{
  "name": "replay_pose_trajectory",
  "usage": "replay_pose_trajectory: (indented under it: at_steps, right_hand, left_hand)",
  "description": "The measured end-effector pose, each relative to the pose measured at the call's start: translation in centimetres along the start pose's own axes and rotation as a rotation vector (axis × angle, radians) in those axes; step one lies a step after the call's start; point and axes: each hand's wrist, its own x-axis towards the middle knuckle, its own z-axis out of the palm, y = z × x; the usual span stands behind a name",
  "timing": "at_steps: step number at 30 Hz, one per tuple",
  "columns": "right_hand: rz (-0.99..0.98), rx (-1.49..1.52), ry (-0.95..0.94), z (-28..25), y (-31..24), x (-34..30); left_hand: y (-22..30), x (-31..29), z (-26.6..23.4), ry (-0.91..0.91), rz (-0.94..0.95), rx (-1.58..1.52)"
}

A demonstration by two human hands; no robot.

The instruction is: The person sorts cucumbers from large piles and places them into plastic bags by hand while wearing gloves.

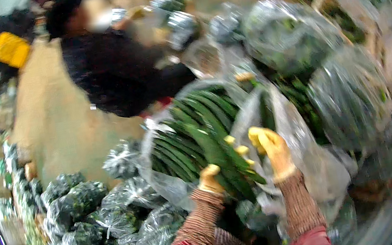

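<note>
Both my hands wear yellow gloves over striped sleeves. My left hand grips the near ends of a bundle of long dark green cucumbers. The bundle lies partly inside a clear plastic bag. My right hand holds the bag's open edge beside the cucumbers, fingers curled on the film. The picture is blurred by motion.
A person in a dark top bends over the stock behind the cucumbers. Clear bags of leafy greens pile up at lower left, bigger bags of green vegetables at right. Tan floor lies at left, a yellow crate far back.
</note>
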Motion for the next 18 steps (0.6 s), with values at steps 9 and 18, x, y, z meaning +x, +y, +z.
replay_pose_trajectory:
  at_steps: [9, 18]
  right_hand:
    - [0.092, -1.137, 0.521, -3.2, 12.2, 6.8]
    - [0.007, -0.632, 0.684, -3.6, 11.4, 6.7]
  left_hand:
    - [-1.0, -3.7, -0.6, -0.203, 0.087, -0.269]
    - [0.1, -5.3, -0.4, 0.04, -0.037, -0.069]
